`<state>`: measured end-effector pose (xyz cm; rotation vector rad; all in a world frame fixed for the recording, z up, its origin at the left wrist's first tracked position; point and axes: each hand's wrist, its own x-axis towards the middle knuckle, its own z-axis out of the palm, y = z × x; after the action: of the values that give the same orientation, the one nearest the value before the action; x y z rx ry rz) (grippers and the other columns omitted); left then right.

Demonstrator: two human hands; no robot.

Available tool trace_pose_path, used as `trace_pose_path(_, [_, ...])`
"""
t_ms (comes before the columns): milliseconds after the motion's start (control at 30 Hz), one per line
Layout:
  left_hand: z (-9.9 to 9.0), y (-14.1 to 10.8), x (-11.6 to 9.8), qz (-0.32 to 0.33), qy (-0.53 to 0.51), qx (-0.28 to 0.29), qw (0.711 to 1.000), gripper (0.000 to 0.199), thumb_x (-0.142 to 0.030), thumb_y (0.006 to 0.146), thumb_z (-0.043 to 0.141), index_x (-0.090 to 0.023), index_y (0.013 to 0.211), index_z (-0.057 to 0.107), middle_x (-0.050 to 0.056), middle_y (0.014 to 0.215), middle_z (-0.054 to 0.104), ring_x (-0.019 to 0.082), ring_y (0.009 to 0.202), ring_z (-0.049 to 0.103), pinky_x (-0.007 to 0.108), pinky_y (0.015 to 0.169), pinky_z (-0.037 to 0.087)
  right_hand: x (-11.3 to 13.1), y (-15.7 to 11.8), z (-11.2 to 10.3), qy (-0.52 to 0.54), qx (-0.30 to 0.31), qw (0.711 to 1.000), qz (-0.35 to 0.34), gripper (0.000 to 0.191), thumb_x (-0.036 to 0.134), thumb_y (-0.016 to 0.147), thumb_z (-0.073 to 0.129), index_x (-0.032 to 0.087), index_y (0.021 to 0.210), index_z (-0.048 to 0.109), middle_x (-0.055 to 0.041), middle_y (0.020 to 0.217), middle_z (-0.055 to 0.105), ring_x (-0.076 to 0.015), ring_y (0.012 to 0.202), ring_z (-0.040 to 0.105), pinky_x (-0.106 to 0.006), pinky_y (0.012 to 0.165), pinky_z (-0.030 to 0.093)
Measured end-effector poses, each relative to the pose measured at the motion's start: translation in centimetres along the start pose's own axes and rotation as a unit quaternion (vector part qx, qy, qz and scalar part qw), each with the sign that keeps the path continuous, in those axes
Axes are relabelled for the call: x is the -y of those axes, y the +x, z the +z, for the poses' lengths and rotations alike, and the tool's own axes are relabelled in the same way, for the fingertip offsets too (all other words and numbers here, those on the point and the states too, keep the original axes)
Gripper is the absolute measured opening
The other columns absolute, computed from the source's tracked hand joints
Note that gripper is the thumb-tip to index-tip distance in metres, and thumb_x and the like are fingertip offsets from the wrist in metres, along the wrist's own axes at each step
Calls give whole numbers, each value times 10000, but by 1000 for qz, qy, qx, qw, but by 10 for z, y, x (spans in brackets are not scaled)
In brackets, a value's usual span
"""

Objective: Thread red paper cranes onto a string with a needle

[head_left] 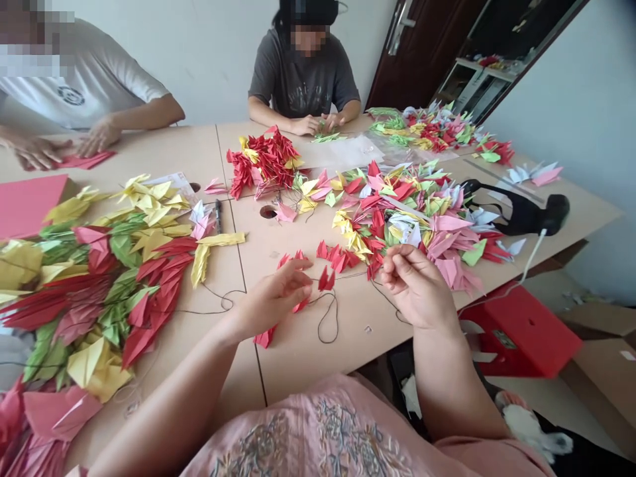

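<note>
On my feed, the left hand [278, 298] sits over the near part of the desk [298, 358], thumb and forefinger drawn into a narrow grip. The right hand [415, 285] is level with it further along, its grip just as narrow. A black thread [337, 321] loops loosely on the desk below them and rises toward both hands, but it is too fine for me to confirm that either grip holds it. Small red paper cranes [332, 258] sit in a row between the two hands, and another red crane [264, 338] lies just below the left hand.

The largest heap of red, green, yellow and pink cranes [84, 298] covers the left end of the desk. A second mixed heap [397, 212] lies just beyond the right hand, reaching toward the right edge. A red cluster of cranes [263, 165] sits near the far edge, beside a round hole [268, 212] in the desktop. Across the desk, a co-worker's hands [318, 122] touch a green crane [328, 137]. At the far left, another co-worker's hands [44, 152] rest beside pink paper [87, 159]. A black strapped bag [521, 209] lies at the right end, and a red stool [521, 331] stands beyond the desk's near right corner.
</note>
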<state>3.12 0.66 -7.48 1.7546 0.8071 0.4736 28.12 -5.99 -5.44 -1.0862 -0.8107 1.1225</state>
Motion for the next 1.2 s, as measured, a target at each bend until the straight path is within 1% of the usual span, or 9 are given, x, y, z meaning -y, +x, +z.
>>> trace_pose_path(100, [-1,-14,11,-27,143,-45,988,352,-332,943,472,-236,1282,480,104,1120,677,216,995,648,402,861,514,-3,-5,-19,6,-34,999,-13,255,369,725,795,235,859,626,44,647,604,-89,548,571,-181,468,463])
trace_pose_path(233, [2,-45,32,-52,217,-78,972,321,-304,866,597,-223,1176,571,115,1162,675,294,1071,615,483,900,493,-5,-8,-39,5,-62,998,-6,283,371,693,830,236,853,640,50,630,613,-80,519,574,-167,451,462])
trace_pose_path(333, [10,-65,48,-49,257,-93,961,351,-235,847,598,-212,1197,569,116,1159,675,299,1073,604,477,897,498,-5,-8,-46,-5,-78,997,-13,301,379,668,843,238,846,645,48,616,607,-91,515,573,-177,438,458])
trace_pose_path(433, [14,-75,54,-44,285,-96,953,364,-145,853,520,-216,1208,564,97,1130,685,267,1035,609,441,892,505,-3,-6,-48,-20,-88,995,-33,290,387,668,841,248,837,650,44,609,601,-108,521,573,-197,430,451])
trace_pose_path(567, [4,-81,48,-51,319,-91,942,420,-91,790,510,-204,1189,581,97,1061,695,266,969,621,424,851,520,0,-4,-45,-23,-84,995,-53,247,371,701,826,262,844,657,40,621,596,-115,540,574,-213,448,455])
trace_pose_path(800, [-18,-96,46,-63,365,-46,928,528,-70,716,503,-235,1212,582,88,1092,695,289,1023,641,429,869,521,-8,-8,-34,-54,-42,998,-9,287,425,720,798,245,864,628,40,623,609,-118,529,592,-210,439,480])
trace_pose_path(933, [-11,-95,43,-76,365,-50,927,380,-236,853,564,-223,1234,562,106,1127,671,300,1063,614,452,885,514,-20,-11,-29,-72,33,996,39,241,411,797,739,229,897,616,35,643,636,-115,558,619,-202,466,504])
trace_pose_path(1033, [5,-82,39,-50,346,-65,935,354,-335,898,571,-215,1231,551,100,1125,662,284,1057,592,436,869,518,-24,-12,-24,-67,50,995,51,224,395,812,729,223,910,624,31,651,646,-113,568,626,-199,474,506])
trace_pose_path(1200, [24,-60,42,-16,359,-70,931,311,-195,894,533,-227,1201,566,82,1095,664,268,1017,588,429,868,509,-19,-12,-21,-72,44,996,30,222,399,815,722,227,910,619,27,646,643,-127,561,625,-215,461,500])
